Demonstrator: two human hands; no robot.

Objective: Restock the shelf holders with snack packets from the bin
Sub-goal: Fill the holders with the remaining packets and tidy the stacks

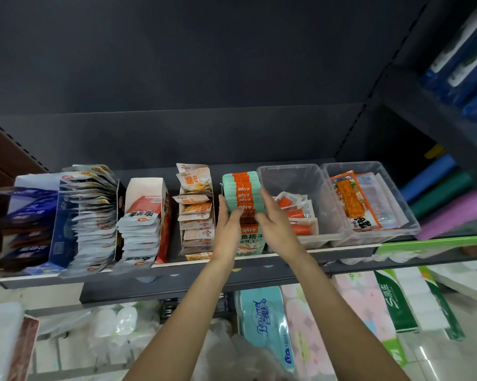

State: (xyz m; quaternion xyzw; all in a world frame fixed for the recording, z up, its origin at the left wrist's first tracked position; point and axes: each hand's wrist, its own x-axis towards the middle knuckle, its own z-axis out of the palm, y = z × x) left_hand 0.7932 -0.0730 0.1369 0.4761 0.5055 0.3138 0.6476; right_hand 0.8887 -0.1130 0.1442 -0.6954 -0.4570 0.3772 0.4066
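On the dark shelf (300, 261) in front of me, at its middle, a row of mint-green and orange snack packets (242, 192) stands packed upright in a cardboard holder (252, 243). My left hand (227, 226) wraps the left side of the row, its fingers curled over the near packets, and my right hand (275, 221) presses the right side with fingers bent around the packets, so both hands grasp the stack between them. Just right of the holder sits a clear plastic bin (322, 185) holding a few orange-and-white packets (297, 213) lying loosely at its near end. Farther right, touching it, a second clear bin (388, 188) holds larger orange packets (352, 199). To the left of my hands stand a holder of pale orange packets (196, 207), a red-and-white box of silvery packets (143, 218), and a blue box of fanned white packets (91, 210). Below the shelf, tissue packs (267, 320) lie on a lower level.
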